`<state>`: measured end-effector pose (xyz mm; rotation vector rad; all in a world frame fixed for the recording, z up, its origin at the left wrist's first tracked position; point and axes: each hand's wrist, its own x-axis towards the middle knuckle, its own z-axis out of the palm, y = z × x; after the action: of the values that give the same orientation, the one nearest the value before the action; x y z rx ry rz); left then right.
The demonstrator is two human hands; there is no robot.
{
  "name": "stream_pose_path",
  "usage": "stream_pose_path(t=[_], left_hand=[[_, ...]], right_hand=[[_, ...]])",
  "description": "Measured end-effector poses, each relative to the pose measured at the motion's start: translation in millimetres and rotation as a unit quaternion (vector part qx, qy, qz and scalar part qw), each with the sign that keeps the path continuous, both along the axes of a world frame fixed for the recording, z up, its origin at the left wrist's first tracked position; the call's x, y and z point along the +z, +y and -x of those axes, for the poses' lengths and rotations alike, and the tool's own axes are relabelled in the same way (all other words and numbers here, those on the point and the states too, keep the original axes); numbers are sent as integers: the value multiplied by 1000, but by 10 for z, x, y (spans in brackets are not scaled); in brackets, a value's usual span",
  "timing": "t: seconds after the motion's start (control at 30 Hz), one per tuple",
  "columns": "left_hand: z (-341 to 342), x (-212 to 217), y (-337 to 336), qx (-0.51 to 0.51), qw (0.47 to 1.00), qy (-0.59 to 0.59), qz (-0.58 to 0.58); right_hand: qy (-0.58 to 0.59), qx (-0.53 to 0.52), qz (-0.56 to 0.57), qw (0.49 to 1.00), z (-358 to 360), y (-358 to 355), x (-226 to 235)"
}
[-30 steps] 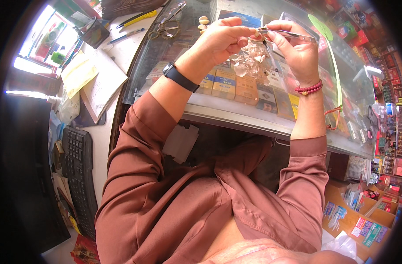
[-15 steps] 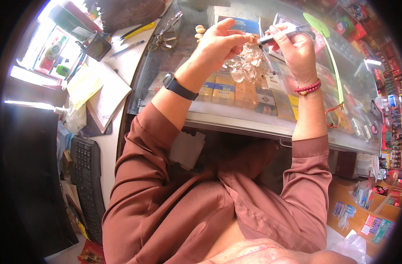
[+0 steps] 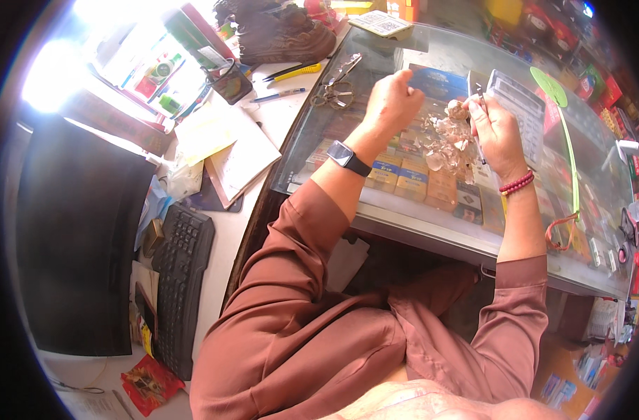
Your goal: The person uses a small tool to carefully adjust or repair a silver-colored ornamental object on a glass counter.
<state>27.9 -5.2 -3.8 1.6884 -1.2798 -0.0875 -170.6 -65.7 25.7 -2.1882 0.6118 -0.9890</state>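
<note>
Above the far left part of the glass counter (image 3: 375, 150), my left hand (image 3: 396, 103) has its fingers curled in; whatever they hold, if anything, is hidden. My right hand (image 3: 498, 136) grips a slim small knife (image 3: 481, 100), its tip pointing away from me and much of it covered by the fingers. Close to the right fingertips is a roundish pale-brown piece of garlic (image 3: 456, 109); I cannot tell if the hand touches it. A heap of papery garlic skins (image 3: 445, 150) lies on the glass between my hands.
Scissors (image 3: 335, 94) lie left of my left hand. A calculator (image 3: 519, 105) sits beyond my right hand, with a green fly swatter (image 3: 570, 150) farther right. On the left desk are a keyboard (image 3: 183, 269), papers (image 3: 242, 157), pens, a monitor (image 3: 74, 238) and a brown shoe (image 3: 281, 35).
My left hand has left the garlic near the right hand and moved left, over where several cloves lay. The right hand has turned the knife upright. The whole view has shifted leftward.
</note>
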Motion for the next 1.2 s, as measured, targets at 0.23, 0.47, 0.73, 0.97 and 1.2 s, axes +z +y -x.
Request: stream_pose_path(t=[0.23,0.47,0.73,0.97,1.2], left_hand=[[-319,-63,12,113,974,-115,-157],[-188,12,-11,146,985,-65,-58],[242,73,35,-196,805,559,-6],[394,22,31,-238,724,646,-42],[425,11,32,-318,651,689,34]], right_hand=[[47,-14,37,998,-32,37,-29],[24,4,35,999,-45,71,-3],[19,43,-15,999,-159,320,61],[33,-8,74,997,-259,445,-39],[17,-46,220,974,-282,307,-123]])
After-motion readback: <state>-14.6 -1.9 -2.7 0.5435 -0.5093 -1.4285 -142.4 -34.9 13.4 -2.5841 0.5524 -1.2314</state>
